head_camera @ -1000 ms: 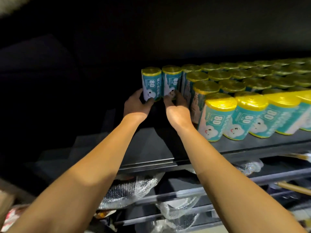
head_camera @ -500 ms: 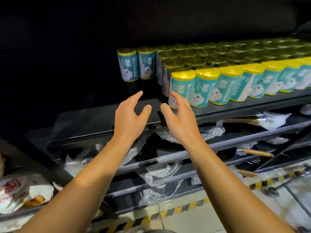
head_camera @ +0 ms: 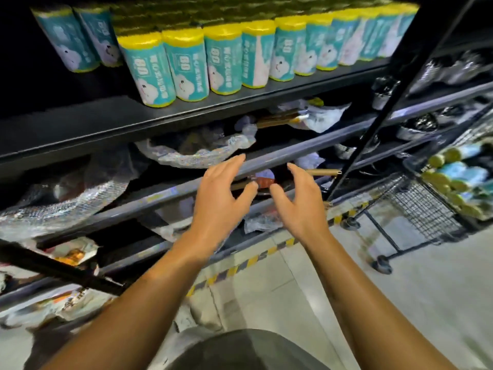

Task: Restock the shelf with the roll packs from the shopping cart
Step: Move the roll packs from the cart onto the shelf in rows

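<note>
While both arms reach forward below the stocked shelf (head_camera: 186,113), the left hand (head_camera: 221,198) and the right hand (head_camera: 298,201) hang in the air with fingers spread and lightly bent, palms turned toward each other, neither one holding anything. The roll packs (head_camera: 186,68) stand upright in rows on that dark, flat metal board: squat cylinders wrapped in glossy teal and white film with crinkled yellow tops, the front ones packed side by side right at the edge. Two more stand a little apart at the left end, farther back. More of the same cylinders lie on their sides in the shopping cart (head_camera: 426,209), a black wire-mesh basket on small wheels at the right, well apart from the hands. Under the top board, lower tiers with rounded grey rails carry crumpled bubble wrap (head_camera: 197,156) and wooden-handled goods in clear plastic. The floor (head_camera: 400,303) is pale, smooth tile, with a yellow-and-black striped strip along the shelf base.
</note>
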Demonstrator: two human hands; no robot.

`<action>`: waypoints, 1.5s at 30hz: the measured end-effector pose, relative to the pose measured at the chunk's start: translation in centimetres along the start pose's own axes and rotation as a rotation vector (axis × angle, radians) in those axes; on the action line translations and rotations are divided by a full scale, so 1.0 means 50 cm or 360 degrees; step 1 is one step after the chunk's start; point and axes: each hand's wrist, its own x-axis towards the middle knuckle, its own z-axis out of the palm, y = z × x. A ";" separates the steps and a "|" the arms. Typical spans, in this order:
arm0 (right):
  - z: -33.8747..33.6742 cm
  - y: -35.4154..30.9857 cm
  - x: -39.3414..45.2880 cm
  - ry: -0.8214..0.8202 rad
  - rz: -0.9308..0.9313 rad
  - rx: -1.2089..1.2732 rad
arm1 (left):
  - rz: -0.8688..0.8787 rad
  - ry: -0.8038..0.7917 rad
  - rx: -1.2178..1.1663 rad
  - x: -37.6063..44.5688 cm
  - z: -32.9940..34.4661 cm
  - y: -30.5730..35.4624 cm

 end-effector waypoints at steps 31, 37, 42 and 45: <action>-0.497 0.627 -0.156 0.0697 0.1330 -0.0462 | 0.0814 -0.1464 -0.0097 0.085 0.805 0.473; -0.581 0.729 -0.159 0.0911 0.1486 -0.0383 | 0.0911 -0.1595 -0.0127 0.100 0.934 0.610; -0.697 0.872 -0.136 0.0891 0.1490 -0.0347 | 0.0825 -0.1569 -0.0146 0.119 1.071 0.707; -0.791 0.958 -0.105 0.0796 0.1396 -0.0345 | 0.0734 -0.1505 -0.0098 0.122 1.148 0.766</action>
